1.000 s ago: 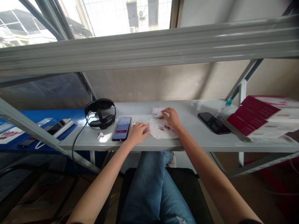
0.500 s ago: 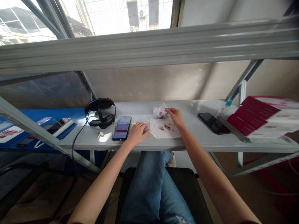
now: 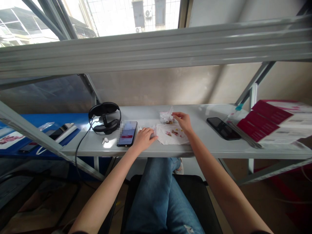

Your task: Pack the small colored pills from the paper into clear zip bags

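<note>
On the grey desk (image 3: 195,112), reading left to right: headphones (image 3: 105,117), a lit phone (image 3: 127,133), then the left hand (image 3: 143,138), flat with fingers together, pressing what looks like the near edge of a white sheet (image 3: 172,138) strewn with small red bits. The right hand (image 3: 183,121) pinches the top of a small clear bag (image 3: 166,116) just behind the sheet; a dark phone (image 3: 223,128) lies well right. Best kept: the left hand anchoring the sheet, the bag raised slowly and upright over it so nothing spills off. Against half a second earlier, the bag's corner stands slightly higher; the left hand has not moved.
</note>
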### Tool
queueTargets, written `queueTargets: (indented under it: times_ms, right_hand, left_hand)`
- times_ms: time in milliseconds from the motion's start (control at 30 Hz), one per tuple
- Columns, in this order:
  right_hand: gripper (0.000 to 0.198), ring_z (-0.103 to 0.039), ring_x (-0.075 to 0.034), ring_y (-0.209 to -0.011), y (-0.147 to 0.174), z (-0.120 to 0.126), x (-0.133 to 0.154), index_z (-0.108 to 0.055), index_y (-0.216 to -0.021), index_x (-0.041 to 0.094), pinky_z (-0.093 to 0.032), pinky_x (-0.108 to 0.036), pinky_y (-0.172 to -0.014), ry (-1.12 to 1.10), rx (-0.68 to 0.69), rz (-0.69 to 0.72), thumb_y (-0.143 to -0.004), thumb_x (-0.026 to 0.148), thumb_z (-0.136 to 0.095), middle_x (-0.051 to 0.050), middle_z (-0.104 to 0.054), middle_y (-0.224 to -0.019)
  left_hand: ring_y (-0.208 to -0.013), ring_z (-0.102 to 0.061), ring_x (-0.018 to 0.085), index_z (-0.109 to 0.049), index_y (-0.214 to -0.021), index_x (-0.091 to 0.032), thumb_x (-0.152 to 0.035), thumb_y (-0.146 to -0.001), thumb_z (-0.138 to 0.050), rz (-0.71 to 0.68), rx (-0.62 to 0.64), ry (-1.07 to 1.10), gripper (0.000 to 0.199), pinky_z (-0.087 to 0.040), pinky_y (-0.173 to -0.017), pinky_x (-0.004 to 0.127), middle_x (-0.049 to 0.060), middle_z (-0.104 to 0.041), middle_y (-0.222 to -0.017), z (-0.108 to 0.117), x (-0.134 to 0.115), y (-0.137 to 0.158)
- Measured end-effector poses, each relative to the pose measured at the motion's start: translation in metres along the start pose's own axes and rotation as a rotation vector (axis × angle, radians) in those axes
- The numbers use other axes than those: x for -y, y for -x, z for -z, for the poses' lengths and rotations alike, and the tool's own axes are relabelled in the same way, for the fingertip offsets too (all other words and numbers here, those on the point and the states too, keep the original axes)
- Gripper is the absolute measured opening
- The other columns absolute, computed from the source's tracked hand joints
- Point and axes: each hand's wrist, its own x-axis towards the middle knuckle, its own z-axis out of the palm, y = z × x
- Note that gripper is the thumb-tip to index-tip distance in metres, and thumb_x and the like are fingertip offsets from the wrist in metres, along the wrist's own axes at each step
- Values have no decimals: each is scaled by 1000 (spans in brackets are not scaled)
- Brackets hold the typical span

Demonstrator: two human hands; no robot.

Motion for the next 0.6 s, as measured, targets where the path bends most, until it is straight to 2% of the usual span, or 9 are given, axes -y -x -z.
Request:
queueTargets:
  times_ms: [300, 367, 433, 533, 600]
  right_hand:
    - [13, -55, -14, -66, 7, -6, 16, -62, -68, 19, -39, -26, -58, 36, -59, 79, -65, 17, -49, -1, -62, -71]
    - [11, -55, -14, -69, 8, -8, 19, -57, -66, 20, -40, -25, -59, -102, -59, 71, -65, 17, -47, 0, -58, -67]
    - [8, -57, -14, -71, 7, -7, 21, -53, -66, 20, -41, -24, -58, -336, -24, 9, -64, 17, -46, 2, -53, -65]
    - [11, -57, -11, -64, 4, -3, 20, -49, -70, 22, -39, -20, -50, -664, 4, -131, -61, 15, -49, 4, -47, -62]
    - [15, -56, -10, -58, 3, 0, 19, -49, -72, 22, -37, -19, -46, -775, 13, -199, -59, 14, -52, 6, -45, -60]
  left_hand:
    - [-95, -52, 21, -59, -92, -20, -43, -80, -52, 48, -11, 44, 27, -40, -85, 35, 5, -61, -97, -1, 0, -2]
    - [-94, -52, 20, -60, -90, -20, -41, -81, -51, 51, -24, 71, 25, -41, -85, 35, 5, -61, -97, -1, 2, -3]
    - [-95, -53, 20, -62, -87, -20, -39, -82, -50, 56, -71, 92, 24, -41, -87, 36, 5, -60, -100, 0, 4, -5]
    - [-98, -52, 20, -64, -86, -21, -37, -82, -49, 74, -203, 151, 23, -39, -91, 37, 6, -59, -106, 5, 4, -11]
    - [-98, -53, 20, -65, -88, -21, -38, -82, -50, 107, -286, 277, 23, -40, -90, 35, 6, -60, -104, 9, 0, -19]
